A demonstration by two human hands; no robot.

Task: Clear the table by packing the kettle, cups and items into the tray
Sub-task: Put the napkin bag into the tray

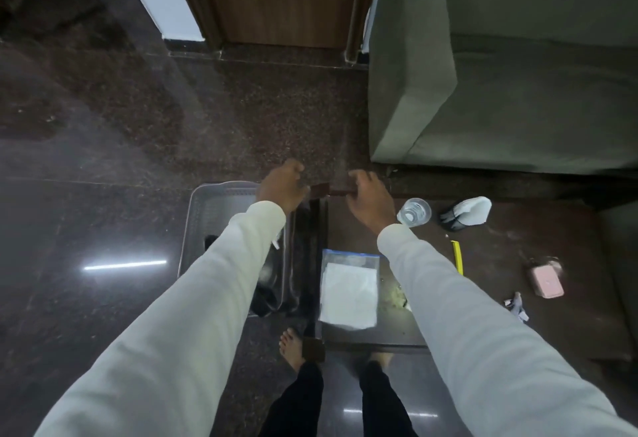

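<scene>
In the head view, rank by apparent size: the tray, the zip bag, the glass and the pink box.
Largest to smallest as they look:
1. tray, though a sleeve hides part of it
2. zip bag
3. glass and pink box: too close in apparent size to rank.

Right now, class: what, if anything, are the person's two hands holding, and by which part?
Both hands grip one small dark brown flat piece: the left hand at its left end, the right hand at its right end. What it is cannot be told.
</scene>
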